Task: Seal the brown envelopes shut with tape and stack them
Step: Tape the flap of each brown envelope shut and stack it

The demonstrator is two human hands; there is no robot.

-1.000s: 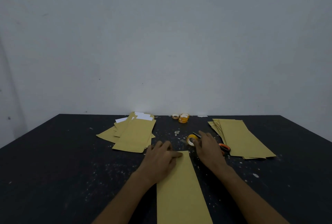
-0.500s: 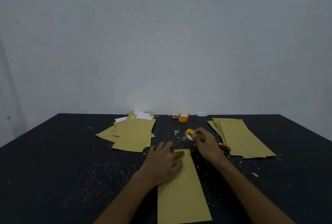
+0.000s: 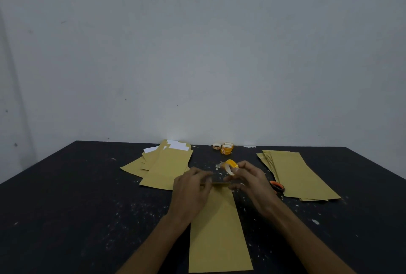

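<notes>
Right hand (image 3: 250, 183) grips the tape roll (image 3: 230, 165), left hand (image 3: 191, 188) pinches its strip (image 3: 219, 178) over the envelope (image 3: 219, 229) — scissors (image 3: 277, 186) just beside, towards the desk's (image 3: 66, 207) right edge.

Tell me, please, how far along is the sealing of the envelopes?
Done, apparently: a neat stack of envelopes on the right. In hand: the right hand grips a tape roll, the left hand seems to draw tape off it, above the envelope in front. Left: the loose pile on the left, white paper showing.

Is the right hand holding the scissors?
No, the right hand holds the tape roll; the scissors lie on the table.
</notes>
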